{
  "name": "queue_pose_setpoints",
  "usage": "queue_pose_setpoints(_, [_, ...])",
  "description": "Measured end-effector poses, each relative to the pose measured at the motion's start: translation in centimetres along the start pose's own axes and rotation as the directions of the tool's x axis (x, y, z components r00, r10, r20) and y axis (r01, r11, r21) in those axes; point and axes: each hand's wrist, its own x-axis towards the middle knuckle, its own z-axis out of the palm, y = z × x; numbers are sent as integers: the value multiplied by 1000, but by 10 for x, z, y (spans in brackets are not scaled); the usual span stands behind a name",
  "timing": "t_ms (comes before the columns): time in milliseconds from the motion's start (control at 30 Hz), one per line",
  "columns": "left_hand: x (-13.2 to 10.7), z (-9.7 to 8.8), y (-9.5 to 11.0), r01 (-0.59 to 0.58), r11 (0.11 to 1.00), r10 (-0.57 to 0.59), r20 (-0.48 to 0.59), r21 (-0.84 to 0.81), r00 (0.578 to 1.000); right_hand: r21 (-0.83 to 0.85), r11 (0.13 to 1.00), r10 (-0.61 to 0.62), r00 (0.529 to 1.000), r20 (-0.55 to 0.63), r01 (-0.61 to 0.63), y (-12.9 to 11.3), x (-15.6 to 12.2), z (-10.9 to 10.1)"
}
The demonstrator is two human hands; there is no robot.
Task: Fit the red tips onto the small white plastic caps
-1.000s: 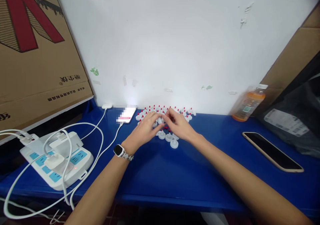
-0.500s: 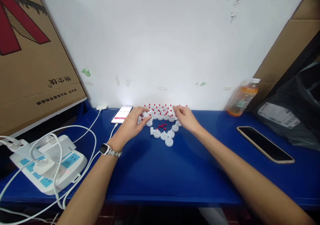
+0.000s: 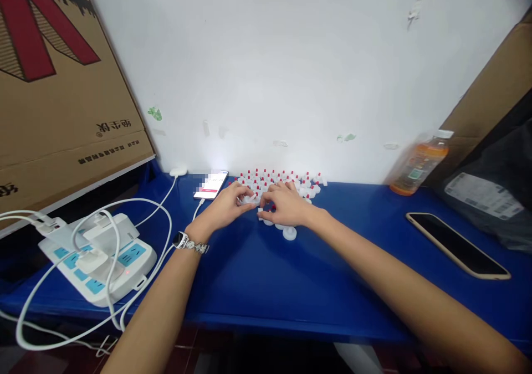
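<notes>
My left hand [image 3: 231, 202] is closed around a white round plastic cap [image 3: 250, 199] at the left edge of the cluster, its thumb and fingers pinching it. Close beside it, my right hand [image 3: 287, 203] curls its thumb and fingertips together over the middle of the cluster. Whatever those fingertips pinch is too small to make out. A small white piece [image 3: 260, 213] stands by them. Many white caps with red tips [image 3: 291, 175] are grouped against the wall. One white cap without a red tip [image 3: 290, 232] lies nearest me. The right hand hides most of the loose red tips.
A lit phone [image 3: 211, 185] on a charging cable lies left of the cluster. Further left is a white power strip [image 3: 141, 260] with looping cables. A dark phone [image 3: 457, 245], an orange drink bottle [image 3: 419, 166] and a dark plastic bag [image 3: 499, 180] are at the right.
My right hand has moved left from the cluster's right side to beside my left hand, and its fingers have come down by the small parts. The left hand still holds the white cap. The view shifted slightly.
</notes>
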Motion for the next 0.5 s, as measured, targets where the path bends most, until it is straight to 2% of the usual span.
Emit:
queue_pose_setpoints(67, [0, -1, -1, 33, 999, -31, 38, -44, 999, -50, 998, -29, 998, 48, 32, -5, 6, 0])
queue_pose_setpoints(167, [-1, -2, 0, 69, 994, -60, 99, -90, 993, -68, 996, -54, 997, 53, 57, -7, 11, 2])
queue_pose_setpoints(400, [0, 13, -6, 118, 987, -98, 172, -113, 980, -33, 997, -74, 996, 51, 76, -3, 7, 10])
queue_pose_setpoints(500, [0, 16, -7, 113, 982, -90, 150, -154, 985, 45, 998, -48, 998, 46, 46, -2, 8, 9])
